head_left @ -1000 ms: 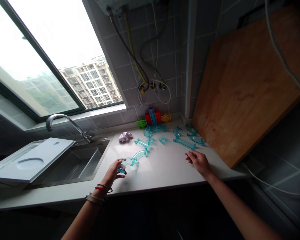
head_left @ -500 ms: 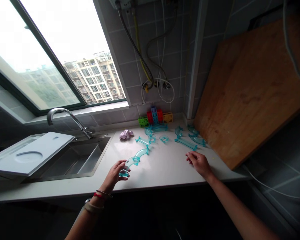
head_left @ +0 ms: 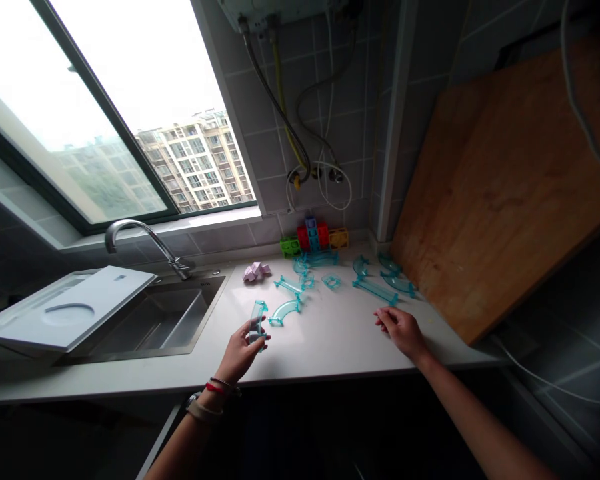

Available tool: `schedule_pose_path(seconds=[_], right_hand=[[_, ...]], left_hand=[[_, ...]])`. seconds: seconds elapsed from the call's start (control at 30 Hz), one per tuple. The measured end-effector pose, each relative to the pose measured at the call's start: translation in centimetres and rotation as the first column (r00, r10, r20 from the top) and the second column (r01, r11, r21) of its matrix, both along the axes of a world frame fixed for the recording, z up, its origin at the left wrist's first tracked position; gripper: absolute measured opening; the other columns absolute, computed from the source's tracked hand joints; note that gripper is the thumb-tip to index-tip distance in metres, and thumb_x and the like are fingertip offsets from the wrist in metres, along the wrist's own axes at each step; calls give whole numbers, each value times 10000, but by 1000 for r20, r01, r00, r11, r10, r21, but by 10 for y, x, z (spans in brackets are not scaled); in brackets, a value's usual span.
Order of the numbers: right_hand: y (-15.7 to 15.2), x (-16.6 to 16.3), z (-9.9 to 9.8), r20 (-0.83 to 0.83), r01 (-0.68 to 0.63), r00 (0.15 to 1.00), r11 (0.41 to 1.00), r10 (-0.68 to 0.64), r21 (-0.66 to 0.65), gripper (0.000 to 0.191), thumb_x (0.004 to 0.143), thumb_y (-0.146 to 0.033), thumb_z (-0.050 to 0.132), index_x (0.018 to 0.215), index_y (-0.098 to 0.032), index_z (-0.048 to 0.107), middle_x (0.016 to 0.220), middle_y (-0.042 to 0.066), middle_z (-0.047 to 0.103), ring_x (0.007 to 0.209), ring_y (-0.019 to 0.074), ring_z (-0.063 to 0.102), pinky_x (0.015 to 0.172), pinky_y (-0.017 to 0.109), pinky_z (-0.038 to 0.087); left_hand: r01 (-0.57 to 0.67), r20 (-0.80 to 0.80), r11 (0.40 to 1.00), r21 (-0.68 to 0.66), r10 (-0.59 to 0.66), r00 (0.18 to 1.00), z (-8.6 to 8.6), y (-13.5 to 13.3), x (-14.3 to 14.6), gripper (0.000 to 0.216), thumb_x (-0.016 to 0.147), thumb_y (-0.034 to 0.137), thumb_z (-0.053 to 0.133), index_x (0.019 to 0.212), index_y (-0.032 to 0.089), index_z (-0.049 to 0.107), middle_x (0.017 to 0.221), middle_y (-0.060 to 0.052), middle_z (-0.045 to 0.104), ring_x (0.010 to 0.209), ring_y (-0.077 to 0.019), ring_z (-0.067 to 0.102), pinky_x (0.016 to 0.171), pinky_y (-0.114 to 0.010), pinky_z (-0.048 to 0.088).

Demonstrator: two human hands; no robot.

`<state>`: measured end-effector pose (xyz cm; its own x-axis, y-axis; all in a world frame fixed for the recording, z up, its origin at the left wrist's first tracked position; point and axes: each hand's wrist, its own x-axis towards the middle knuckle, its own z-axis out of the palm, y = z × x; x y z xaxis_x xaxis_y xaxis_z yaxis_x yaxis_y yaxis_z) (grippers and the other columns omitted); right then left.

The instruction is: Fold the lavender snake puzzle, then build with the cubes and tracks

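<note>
My left hand [head_left: 241, 351] grips a see-through teal track piece [head_left: 256, 323] near the counter's front edge, holding it tipped up. Just beyond it, a curved teal track piece [head_left: 284, 311] lies on the counter, joined or touching at its far end a straight piece [head_left: 289, 285]. My right hand [head_left: 401, 331] is closed over the right part of the counter, and nothing shows in its curled fingers. Closest to it lies a long straight teal track piece [head_left: 376, 291]. A small square teal connector [head_left: 331, 281] sits between the two groups.
Coloured blocks [head_left: 313, 235] stand against the back wall, with pink blocks [head_left: 256, 271] to their left. More curved teal pieces [head_left: 397, 281] lie by a leaning wooden board [head_left: 505, 187]. On the left are the sink [head_left: 163, 327], a faucet [head_left: 147, 233] and a white panel [head_left: 80, 310].
My left hand has turned the held track piece more upright, and it now stands apart from the curved piece on the counter. My right hand has hardly moved.
</note>
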<state>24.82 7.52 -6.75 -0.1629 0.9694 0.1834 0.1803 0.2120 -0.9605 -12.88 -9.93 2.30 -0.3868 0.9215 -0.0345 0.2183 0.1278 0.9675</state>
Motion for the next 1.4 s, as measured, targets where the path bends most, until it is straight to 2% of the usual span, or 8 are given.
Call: schedule_pose_path(seconds=[0.1, 0.2, 0.5, 0.83, 1.07, 1.2, 1.4], right_hand=[[0, -1, 0, -8, 1, 1000, 1000, -1, 1, 557, 862, -714, 643, 876, -171, 763, 734, 75, 741, 606, 187, 648, 561, 288, 513], [0, -1, 0, -13, 0, 1000, 1000, 0, 5, 559, 857, -719, 644, 871, -174, 767, 722, 73, 738, 596, 185, 640, 556, 290, 511], [2, 0, -4, -14, -10, 1000, 1000, 10, -5, 548, 866, -717, 635, 881, -183, 758, 739, 67, 737, 620, 190, 643, 596, 299, 514], [3, 1, -5, -13, -22, 1000, 1000, 22, -10, 524, 886, -688, 633, 897, -179, 756, 757, 73, 735, 647, 199, 644, 613, 306, 518], [2, 0, -5, -14, -28, 1000, 1000, 28, -8, 493, 909, -658, 623, 896, -180, 743, 759, 61, 732, 649, 189, 645, 617, 296, 515], [2, 0, -6, -16, -31, 999, 1000, 31, -3, 492, 910, -655, 622, 893, -178, 742, 757, 59, 731, 658, 190, 646, 624, 296, 517], [2, 0, -5, -20, -33, 999, 999, 33, -6, 503, 905, -663, 623, 898, -176, 748, 753, 67, 728, 656, 195, 642, 607, 296, 516]], left_hand=[[-35, -29, 999, -10, 35, 999, 0, 3, 0, 380, 730, 431, 763, 981, 174, 642, 878, -48, 656, 863, -262, 756, 750, -363, 621], [-22, -48, 1000, 0, 22, 999, 1, 4, -1, 329, 766, 473, 731, 863, 195, 586, 890, -61, 679, 902, -266, 751, 746, -347, 611], [27, -175, 1000, 15, -24, 984, 1, 15, -1, 329, 839, 489, 677, 954, 185, 626, 1062, -132, 740, 972, -275, 739, 777, -356, 595], [59, -433, 998, 22, -43, 900, 5, 41, 3, 368, 822, 507, 725, 984, 176, 731, 957, -97, 766, 891, -263, 719, 806, -346, 548], [50, -641, 999, 15, -29, 767, -15, 89, 4, 249, 806, 420, 761, 851, 196, 663, 896, -57, 731, 839, -239, 666, 802, -345, 506], [48, -714, 999, 0, -34, 699, -31, 111, 5, 232, 783, 358, 797, 895, 203, 666, 955, -56, 714, 895, -245, 659, 853, -360, 503], [25, -761, 998, -50, -54, 647, -44, 129, 5, 304, 786, 390, 815, 980, 197, 682, 1033, -74, 709, 944, -241, 665, 842, -337, 508]])
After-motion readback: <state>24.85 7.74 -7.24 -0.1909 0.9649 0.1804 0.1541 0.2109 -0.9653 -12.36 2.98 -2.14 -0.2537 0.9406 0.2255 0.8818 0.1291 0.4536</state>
